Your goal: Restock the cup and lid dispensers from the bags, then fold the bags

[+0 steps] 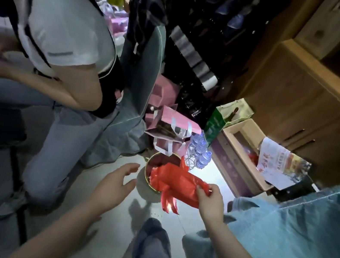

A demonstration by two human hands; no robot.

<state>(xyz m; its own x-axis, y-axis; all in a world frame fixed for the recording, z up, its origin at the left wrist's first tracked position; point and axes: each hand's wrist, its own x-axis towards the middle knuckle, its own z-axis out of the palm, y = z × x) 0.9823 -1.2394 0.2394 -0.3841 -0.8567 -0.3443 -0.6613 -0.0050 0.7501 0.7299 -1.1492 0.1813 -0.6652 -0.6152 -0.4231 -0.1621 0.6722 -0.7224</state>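
My right hand [211, 201] pinches one end of a red plastic bag [177, 187], which hangs crumpled in the air above the floor. The bag's far end hangs over a round gold-rimmed bin [147, 176] standing on the tiles. My left hand [115, 184] hovers open to the left of the bin, fingers relaxed and holding nothing. No cup or lid dispenser can be made out in this dim view.
A person in a white top and jeans [65, 46] stands close on the left. Pink gift bags [170, 129], water bottles [200, 151], a green bag [228, 116] and an open cardboard box [241, 155] crowd the floor ahead. A wooden cabinet [306, 96] stands on the right.
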